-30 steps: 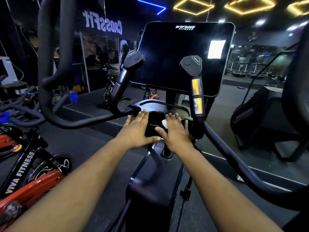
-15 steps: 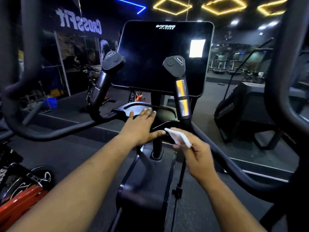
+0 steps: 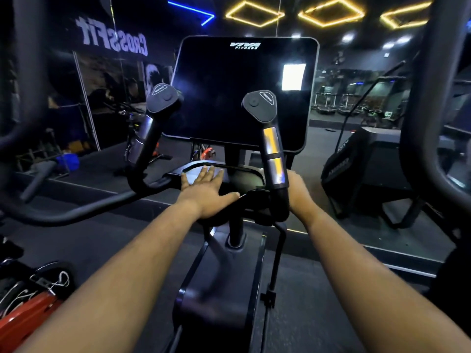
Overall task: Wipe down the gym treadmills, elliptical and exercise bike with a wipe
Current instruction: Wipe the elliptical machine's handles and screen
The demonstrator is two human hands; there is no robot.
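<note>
Left hand (image 3: pixel 204 189) flat on elliptical (image 3: pixel 244 179) tray.

"VIVA FITNESS" atop the elliptical's console screen (image 3: pixel 244 93); mirrored "CrossFit" on the wall banner (image 3: pixel 112 36).

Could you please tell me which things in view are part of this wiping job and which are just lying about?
Job in hand:
black elliptical console tray
right upright handle with silver sensor plates
left hand
right hand

Lying about:
red exercise bike
blue bin
</note>
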